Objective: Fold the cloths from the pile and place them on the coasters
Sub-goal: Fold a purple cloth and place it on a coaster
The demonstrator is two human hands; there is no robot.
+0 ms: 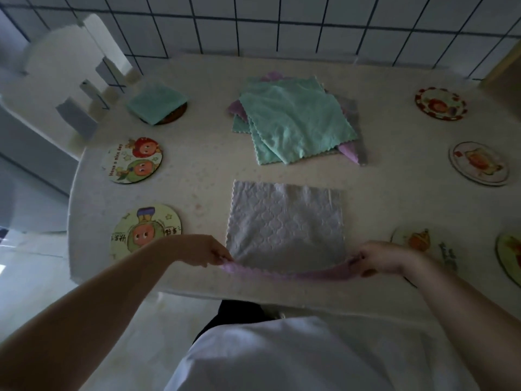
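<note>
A pale lilac cloth [284, 227] lies spread flat on the white table [203, 176], its near edge lifted off the surface. My left hand [205, 251] pinches the near left corner, and my right hand [380, 258] pinches the near right corner. Behind it sits the pile of cloths [296, 119], teal ones on top with lilac and grey below. At the far left a folded teal cloth [156, 101] rests on a dark coaster [174, 115]. Two bare cartoon coasters lie on the left: one in the middle [132, 160], one near [145, 230].
Several more round coasters lie on the right side: far [439, 103], middle [479, 163], near [434, 249] and one at the frame edge [510, 258]. A white chair [70, 80] stands at the far left. A tiled wall [282, 24] runs behind the table.
</note>
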